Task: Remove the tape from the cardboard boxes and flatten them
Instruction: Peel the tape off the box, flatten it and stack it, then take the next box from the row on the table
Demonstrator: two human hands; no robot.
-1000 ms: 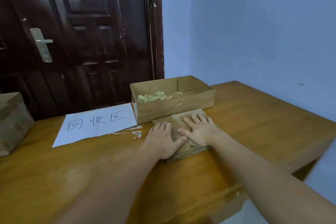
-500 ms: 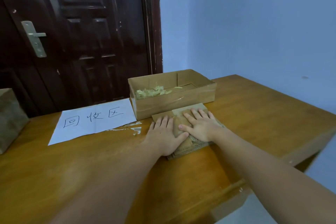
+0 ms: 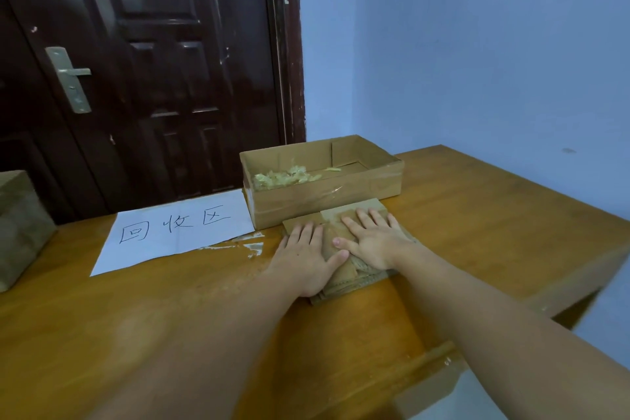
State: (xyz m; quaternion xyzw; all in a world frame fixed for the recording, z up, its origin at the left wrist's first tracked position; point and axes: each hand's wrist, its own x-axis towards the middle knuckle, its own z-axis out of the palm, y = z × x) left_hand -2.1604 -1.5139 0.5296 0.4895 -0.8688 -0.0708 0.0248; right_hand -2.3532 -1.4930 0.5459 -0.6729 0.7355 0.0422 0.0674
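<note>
Head view showed left hand (image 3: 306, 261) and right hand (image 3: 375, 242) pressing flat-fingered, gripping nothing, on light, springy flattened cardboard (image 3: 341, 278) at centre frame, best taken by its edges.

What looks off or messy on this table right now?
Torn clear tape scraps are stuck to the table beside the paper sign, at its near right corner. Crumpled tape sits in the open box, seemingly on purpose. Both hands, left hand and right hand, press the flattened cardboard; nothing else stands out.
</note>
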